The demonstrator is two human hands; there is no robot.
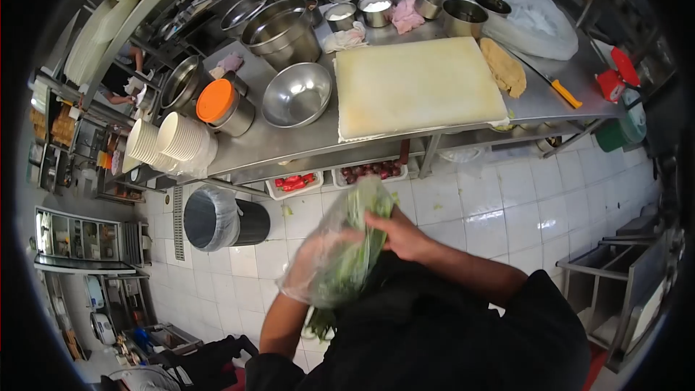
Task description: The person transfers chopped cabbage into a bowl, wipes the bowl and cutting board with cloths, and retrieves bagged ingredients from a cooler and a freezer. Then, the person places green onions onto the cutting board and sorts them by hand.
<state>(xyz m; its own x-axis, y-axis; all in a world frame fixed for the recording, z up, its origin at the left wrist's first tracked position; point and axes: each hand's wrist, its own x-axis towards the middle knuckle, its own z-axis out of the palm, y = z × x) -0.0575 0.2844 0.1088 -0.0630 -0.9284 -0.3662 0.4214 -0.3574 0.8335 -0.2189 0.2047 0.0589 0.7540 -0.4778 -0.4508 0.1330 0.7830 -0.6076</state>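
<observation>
In front of my body is a clear plastic bag [340,275] with long green vegetables [362,235] in it, perhaps celery or leafy stalks. My right hand [398,233] closes on the greens from the right, its thumb lying across them. My left hand [322,245] shows blurred through the plastic on the left, its fingers reaching round the greens. Some dark green leaves [322,322] hang below the bag, near my left forearm. Whether my left hand is inside the bag or behind it, I cannot tell.
A steel table [289,141] ahead bears a white cutting board [420,90], a steel bowl [297,95] and a yellow-handled knife [565,93]. Below are crates of red peppers [295,182] and dark red onions [369,171]. A lined bin [250,221] stands left. Other people work nearby.
</observation>
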